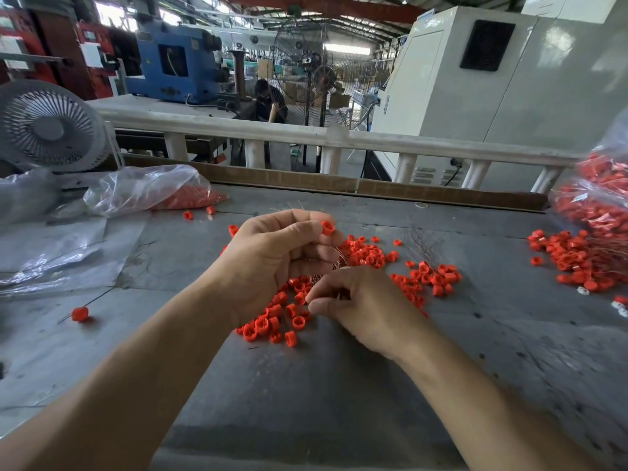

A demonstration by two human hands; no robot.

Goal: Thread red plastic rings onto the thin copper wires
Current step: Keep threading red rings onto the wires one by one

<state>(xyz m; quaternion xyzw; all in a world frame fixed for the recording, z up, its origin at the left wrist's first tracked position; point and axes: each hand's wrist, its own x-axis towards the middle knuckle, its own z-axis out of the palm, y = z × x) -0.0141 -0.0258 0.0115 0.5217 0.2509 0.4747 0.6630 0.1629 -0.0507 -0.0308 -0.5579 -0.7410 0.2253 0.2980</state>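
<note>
My left hand is raised over the table's middle, pinching one red ring at its fingertips and gripping a bundle of thin copper wires in its palm. Just below and right of it, my right hand has its fingertips pinched together at the wire ends; what they pinch is too small to tell. A scattered pile of red rings lies on the grey table under and beyond both hands. One ring on a wire lies apart at the left.
A clear bag of red rings lies at the back left beside a white fan. Another bag of rings and a heap of threaded rings sit at the right. A white railing borders the table's far edge.
</note>
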